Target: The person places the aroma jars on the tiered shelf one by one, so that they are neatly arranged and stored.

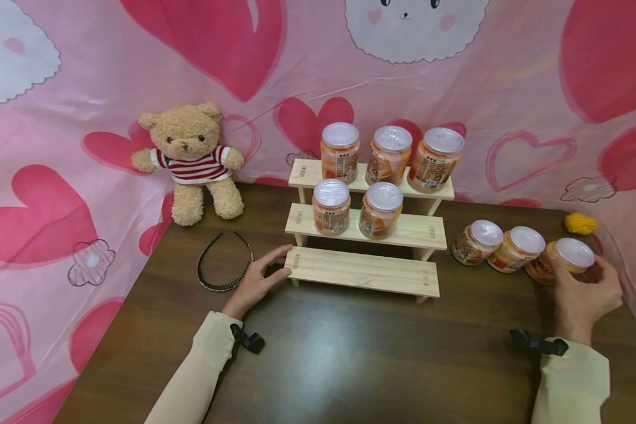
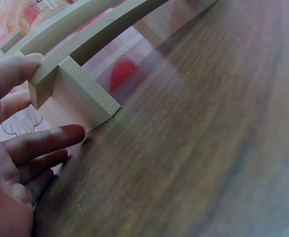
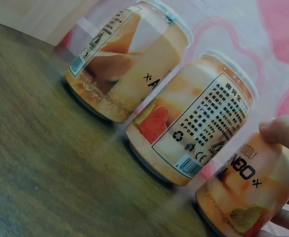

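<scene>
Beside the left end of the wooden three-step display rack [image 1: 363,271] is my left hand [image 1: 259,280]. Its thumb and a finger touch the end of the lowest step [image 2: 50,74], while the other fingers extend loosely below. At the far right, my right hand [image 1: 588,297] grips an orange printed can [image 3: 250,182] with a pale lid, thumb on the near side. Whether its base touches the table cannot be told. Left of it stand two similar cans, a middle can [image 1: 515,250] and a left can [image 1: 476,242].
Three cans stand on the top step, including a left one [image 1: 340,153]. Two more, including this can [image 1: 331,207], are on the middle step. A teddy bear [image 1: 191,159] sits back left near a black headband [image 1: 212,285]. A yellow ball [image 1: 580,224] lies back right.
</scene>
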